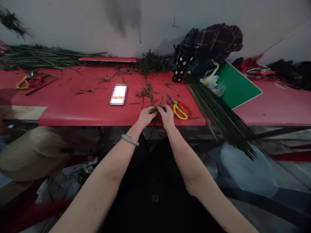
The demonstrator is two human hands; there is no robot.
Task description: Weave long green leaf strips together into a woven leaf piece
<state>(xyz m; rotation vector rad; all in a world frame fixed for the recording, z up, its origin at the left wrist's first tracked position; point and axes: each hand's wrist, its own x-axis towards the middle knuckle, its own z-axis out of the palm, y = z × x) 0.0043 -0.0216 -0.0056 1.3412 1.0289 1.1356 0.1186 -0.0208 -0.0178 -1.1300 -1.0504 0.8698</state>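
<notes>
My left hand [146, 116] and my right hand [166, 115] meet at the front edge of the red-covered table [97, 113]. Between their closed fingers are thin green leaf strips [154, 110], with some ends hanging below the edge. Both hands pinch these strips; their exact shape is too small to tell. Just right of my right hand lie scissors [180, 111] with yellow and red handles, blades pointing away. Small green clippings [147, 92] are scattered beyond my hands. A lit phone [119, 94] rests farther left.
Long green leaves [218, 110] overhang the table edge at right, beside a green board [238, 85]. A flowered black bottle [182, 63] stands behind. More stalks [48, 56] and a second pair of scissors [23, 83] lie left. A pale stool [247, 168] is below right.
</notes>
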